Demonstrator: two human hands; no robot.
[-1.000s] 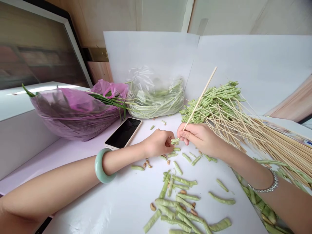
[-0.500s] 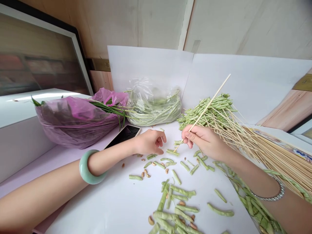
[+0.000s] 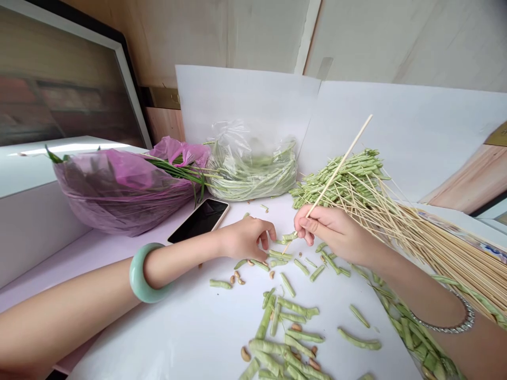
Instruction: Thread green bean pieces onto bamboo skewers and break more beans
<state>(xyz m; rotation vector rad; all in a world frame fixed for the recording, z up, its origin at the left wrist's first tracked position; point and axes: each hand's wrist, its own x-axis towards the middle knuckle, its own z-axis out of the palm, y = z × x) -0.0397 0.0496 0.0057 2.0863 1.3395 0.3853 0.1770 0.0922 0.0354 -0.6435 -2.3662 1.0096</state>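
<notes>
My right hand (image 3: 327, 229) is closed around a thin bamboo skewer (image 3: 340, 164), which slants up to the right. Near its lower end, a short green bean piece (image 3: 289, 237) is threaded on it. My left hand (image 3: 251, 238) hovers low over the white sheet, its fingers curved and apart from the thumb, with nothing visible between them. Cut bean pieces lie just under and beside its fingertips, one of them a bean piece (image 3: 280, 254) below the skewer's tip. A pale green bangle (image 3: 139, 272) circles my left wrist.
Loose cut beans (image 3: 273, 348) and brown seeds (image 3: 245, 353) lie in front. Behind are a purple bag (image 3: 119, 195), a clear bag of long beans (image 3: 253, 174) and a phone (image 3: 198, 221). Loaded skewers (image 3: 344, 174) and bare skewers (image 3: 443, 243) lie to the right.
My left hand has moved slightly right and down, closer to the skewer's tip and the bean pieces. My right hand stays nearly in place with the skewer. More of the phone shows.
</notes>
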